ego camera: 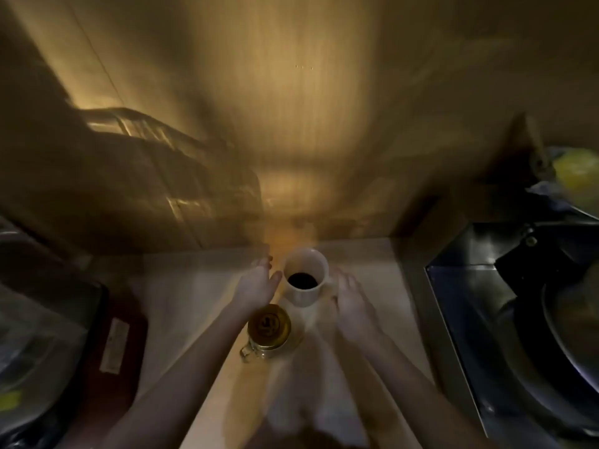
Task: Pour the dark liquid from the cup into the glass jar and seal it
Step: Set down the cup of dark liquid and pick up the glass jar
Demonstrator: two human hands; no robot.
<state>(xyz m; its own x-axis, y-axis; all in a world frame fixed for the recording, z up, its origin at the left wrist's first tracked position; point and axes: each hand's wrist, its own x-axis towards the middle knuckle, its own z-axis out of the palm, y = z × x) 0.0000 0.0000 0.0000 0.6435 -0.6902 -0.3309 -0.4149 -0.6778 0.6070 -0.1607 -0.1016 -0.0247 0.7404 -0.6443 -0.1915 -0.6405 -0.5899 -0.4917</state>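
Observation:
A white cup [306, 291] with dark liquid [302, 280] in it stands upright on the pale counter [194, 286], near the back wall. Just in front of it stands a glass jar [268, 332] with a side handle and a gold lid on top. My left hand [257, 285] is open to the left of the cup, its fingers apart, close to the cup's side; touching is unclear in the blur. My right hand [350, 303] is open on the cup's right side, palm down, holding nothing.
A dark red box [113, 345] with a white label lies at the left. Further left is a plastic bag [35, 348]. A steel sink [486, 303] with a dark pan [564, 338] is at the right. Wooden wall panels rise behind the counter.

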